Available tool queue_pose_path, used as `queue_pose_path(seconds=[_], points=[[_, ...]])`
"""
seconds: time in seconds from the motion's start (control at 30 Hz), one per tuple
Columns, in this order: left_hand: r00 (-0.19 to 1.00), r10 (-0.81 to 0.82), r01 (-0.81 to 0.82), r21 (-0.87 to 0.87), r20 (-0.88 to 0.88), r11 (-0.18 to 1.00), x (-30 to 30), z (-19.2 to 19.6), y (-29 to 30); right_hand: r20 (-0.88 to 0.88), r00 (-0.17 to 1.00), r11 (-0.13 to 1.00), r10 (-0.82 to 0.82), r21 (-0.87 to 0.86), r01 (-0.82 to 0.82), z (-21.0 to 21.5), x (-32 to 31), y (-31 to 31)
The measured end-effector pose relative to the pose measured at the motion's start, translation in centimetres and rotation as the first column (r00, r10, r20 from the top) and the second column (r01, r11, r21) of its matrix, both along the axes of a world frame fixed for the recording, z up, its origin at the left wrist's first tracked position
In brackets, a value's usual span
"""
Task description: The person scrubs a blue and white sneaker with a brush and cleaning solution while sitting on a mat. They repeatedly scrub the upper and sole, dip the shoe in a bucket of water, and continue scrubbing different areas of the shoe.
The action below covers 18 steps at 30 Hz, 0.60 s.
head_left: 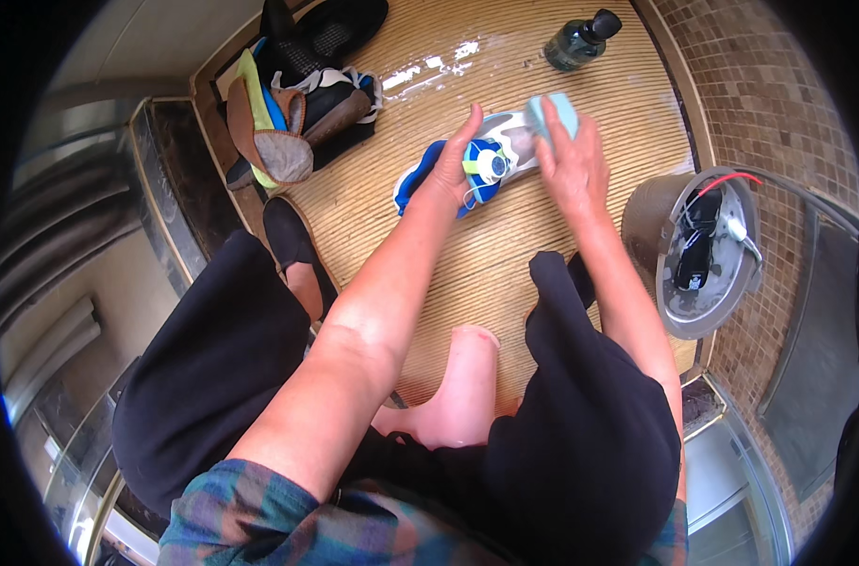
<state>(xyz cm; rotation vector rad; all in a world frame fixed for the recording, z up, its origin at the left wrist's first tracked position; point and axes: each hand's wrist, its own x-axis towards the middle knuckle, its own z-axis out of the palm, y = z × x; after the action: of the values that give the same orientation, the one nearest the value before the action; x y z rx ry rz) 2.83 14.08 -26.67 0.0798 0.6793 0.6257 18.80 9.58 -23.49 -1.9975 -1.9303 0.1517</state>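
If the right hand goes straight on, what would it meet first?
Past the sponge it holds, the right hand would probably meet the green bottle, but may pass beside it; depth is unclear.

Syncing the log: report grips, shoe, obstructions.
Left grip on blue-white shoe, fingers hidden. Right grip holding pale-blue sponge at its right end. Dark bottle beyond, bucket at right; neither blocking.

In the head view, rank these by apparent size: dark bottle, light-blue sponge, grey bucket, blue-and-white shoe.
1. Grey bucket
2. Blue-and-white shoe
3. Dark bottle
4. Light-blue sponge, judged by its visible part

The shoe and sponge are partly covered, so their full outlines are unsure.
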Motion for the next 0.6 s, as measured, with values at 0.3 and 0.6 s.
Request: queue_pose_path(seconds=[0.3,0.6], points=[[1.0,0.013,-0.013,0.005,0.015,1.0,0.3,-0.6,-0.2,0.003,1.0,0.999,-0.03,-0.013,0.03,-1.4,0.3,-0.6],[1.0,0.009,-0.01,-0.021,-0.012,1.0,0.4,-0.5,-0.3,0.09,0.995,0.995,0.044,0.081,-0.051,-1.7,-1.2,-2.1]])
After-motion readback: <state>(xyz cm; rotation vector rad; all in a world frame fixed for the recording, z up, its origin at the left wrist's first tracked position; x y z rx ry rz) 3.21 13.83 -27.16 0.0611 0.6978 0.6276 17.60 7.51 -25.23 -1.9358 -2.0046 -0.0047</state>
